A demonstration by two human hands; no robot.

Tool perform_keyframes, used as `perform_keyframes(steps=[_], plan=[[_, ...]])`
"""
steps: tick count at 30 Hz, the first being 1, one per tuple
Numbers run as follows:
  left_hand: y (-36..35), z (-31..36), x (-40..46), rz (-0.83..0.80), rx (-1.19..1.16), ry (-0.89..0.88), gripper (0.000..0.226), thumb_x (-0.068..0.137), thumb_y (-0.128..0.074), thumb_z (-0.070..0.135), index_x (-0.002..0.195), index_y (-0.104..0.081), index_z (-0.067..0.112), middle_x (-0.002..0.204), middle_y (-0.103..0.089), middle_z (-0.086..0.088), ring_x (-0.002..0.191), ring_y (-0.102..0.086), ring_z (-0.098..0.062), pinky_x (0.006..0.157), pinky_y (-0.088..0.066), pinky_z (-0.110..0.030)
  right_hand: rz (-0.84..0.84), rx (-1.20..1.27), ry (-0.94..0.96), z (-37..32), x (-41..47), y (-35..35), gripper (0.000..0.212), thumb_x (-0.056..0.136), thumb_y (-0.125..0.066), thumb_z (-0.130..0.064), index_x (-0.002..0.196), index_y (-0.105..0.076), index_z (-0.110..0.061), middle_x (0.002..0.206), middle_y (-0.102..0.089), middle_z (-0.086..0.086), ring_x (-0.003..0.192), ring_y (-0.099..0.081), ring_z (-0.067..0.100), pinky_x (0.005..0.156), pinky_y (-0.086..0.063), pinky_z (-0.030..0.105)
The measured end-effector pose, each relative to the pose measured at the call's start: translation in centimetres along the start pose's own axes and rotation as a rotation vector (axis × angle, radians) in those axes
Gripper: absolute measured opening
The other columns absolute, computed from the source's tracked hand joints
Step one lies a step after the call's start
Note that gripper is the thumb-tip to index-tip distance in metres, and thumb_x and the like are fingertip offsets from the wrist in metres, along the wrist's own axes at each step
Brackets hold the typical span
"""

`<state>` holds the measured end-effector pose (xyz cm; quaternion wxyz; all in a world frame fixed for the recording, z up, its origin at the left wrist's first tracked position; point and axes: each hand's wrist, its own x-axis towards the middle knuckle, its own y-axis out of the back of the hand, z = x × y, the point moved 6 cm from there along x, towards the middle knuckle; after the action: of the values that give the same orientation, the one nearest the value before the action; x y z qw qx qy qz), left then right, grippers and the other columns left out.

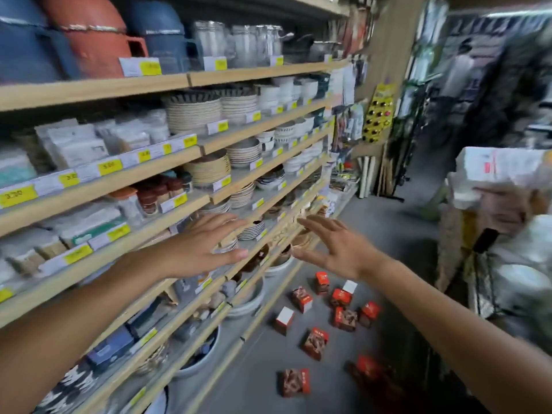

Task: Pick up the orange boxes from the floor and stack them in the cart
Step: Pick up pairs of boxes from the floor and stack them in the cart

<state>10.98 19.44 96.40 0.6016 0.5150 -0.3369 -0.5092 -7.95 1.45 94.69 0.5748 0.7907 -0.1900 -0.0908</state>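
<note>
Several small orange-and-brown boxes [340, 315] lie scattered on the grey floor [385, 234] of a shop aisle, below and ahead of my hands. One box [294, 382] lies nearest, at the bottom centre. My left hand [206, 245] is stretched forward with fingers spread and holds nothing. My right hand [334, 245] is also out in front, fingers apart and empty, palm facing the left hand. Both hands hover well above the boxes, level with the lower shelves. No cart can be made out in the blurred view.
Wooden shelves [179, 162] stacked with plates, bowls, jars and price tags fill the left side. White bowls [248, 303] sit at floor level under them. Wrapped goods [504, 171] pile up on the right. A person [442, 138] stands further down the aisle.
</note>
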Motion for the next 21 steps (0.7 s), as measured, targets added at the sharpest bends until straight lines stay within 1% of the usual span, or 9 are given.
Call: perform_keyframes(steps=[2, 5, 7, 11, 13, 15, 18, 21], plan=[[-1.2, 2.2, 2.9, -0.020, 0.007, -0.022, 0.078, 0.088, -0.031, 0.080, 0.155, -0.006, 0.050, 0.163, 0.003, 0.025, 0.150, 0.007, -0.001, 0.122, -0.006, -0.036, -0.011, 0.004, -0.050, 3.6, -0.7, 0.1, 0.085, 0.086, -0.032, -0.087, 0.158, -0.017, -0.043, 0.167, -0.016, -0.009, 0.154, -0.016, 0.023, 0.121, -0.023, 0.053], [-3.1, 4.7, 6.8, -0.045, 0.023, -0.063, 0.093, 0.075, -0.020, 0.094, 0.155, -0.004, 0.049, 0.162, 0.002, 0.025, 0.151, 0.005, -0.003, 0.123, -0.008, -0.039, -0.022, 0.011, -0.102, 8.3, -1.9, 0.0, 0.089, 0.083, -0.030, -0.091, 0.157, -0.019, -0.043, 0.167, -0.018, -0.008, 0.153, -0.018, 0.026, 0.121, -0.024, 0.055], [-4.5, 6.3, 9.2, -0.066, 0.023, -0.086, 0.092, 0.077, -0.022, 0.092, 0.156, -0.004, 0.048, 0.163, 0.003, 0.025, 0.151, 0.006, -0.004, 0.123, -0.006, -0.037, -0.030, 0.010, -0.133, 11.2, -2.7, -0.1, 0.088, 0.084, -0.030, -0.090, 0.157, -0.019, -0.043, 0.167, -0.018, -0.007, 0.153, -0.018, 0.027, 0.120, -0.024, 0.056], [-7.1, 8.6, 13.5, -0.121, 0.016, -0.113, 0.081, 0.087, -0.033, 0.081, 0.156, -0.005, 0.048, 0.163, 0.003, 0.023, 0.151, 0.008, -0.004, 0.123, -0.006, -0.038, -0.049, 0.004, -0.202, 16.1, -3.8, -0.4, 0.084, 0.087, -0.034, -0.085, 0.158, -0.017, -0.043, 0.168, -0.017, -0.005, 0.153, -0.019, 0.029, 0.120, -0.025, 0.057], [-8.2, 9.3, 15.4, -0.144, 0.010, -0.136, 0.084, 0.086, -0.030, 0.083, 0.157, -0.007, 0.045, 0.164, 0.001, 0.021, 0.150, 0.006, -0.003, 0.122, -0.008, -0.038, -0.060, 0.006, -0.239, 18.2, -3.9, -0.7, 0.084, 0.088, -0.036, -0.083, 0.158, -0.019, -0.040, 0.167, -0.018, -0.004, 0.152, -0.020, 0.029, 0.120, -0.026, 0.056], [-9.2, 9.8, 17.2, -0.173, 0.008, -0.163, 0.092, 0.079, -0.027, 0.088, 0.157, -0.007, 0.044, 0.163, 0.001, 0.022, 0.151, 0.005, -0.005, 0.123, -0.009, -0.040, -0.070, 0.002, -0.278, 20.0, -3.8, -1.2, 0.085, 0.088, -0.038, -0.082, 0.159, -0.019, -0.038, 0.167, -0.019, -0.004, 0.152, -0.021, 0.029, 0.120, -0.026, 0.055], [-10.9, 9.6, 20.4, -0.203, 0.001, -0.191, 0.089, 0.080, -0.032, 0.088, 0.155, -0.006, 0.049, 0.163, 0.001, 0.025, 0.153, 0.006, -0.009, 0.124, -0.010, -0.044, -0.089, 0.005, -0.337, 22.4, -3.5, -2.2, 0.085, 0.090, -0.042, -0.078, 0.159, -0.020, -0.035, 0.167, -0.019, -0.004, 0.152, -0.022, 0.029, 0.119, -0.027, 0.051], [-12.0, 9.6, 24.1, -0.207, -0.007, -0.241, 0.091, 0.078, -0.033, 0.089, 0.155, -0.007, 0.048, 0.163, -0.004, 0.023, 0.152, 0.000, -0.008, 0.123, -0.015, -0.044, -0.113, 0.003, -0.397, 24.7, -2.9, -3.2, 0.086, 0.090, -0.045, -0.077, 0.159, -0.018, -0.034, 0.167, -0.019, -0.004, 0.152, -0.022, 0.029, 0.119, -0.027, 0.050]])
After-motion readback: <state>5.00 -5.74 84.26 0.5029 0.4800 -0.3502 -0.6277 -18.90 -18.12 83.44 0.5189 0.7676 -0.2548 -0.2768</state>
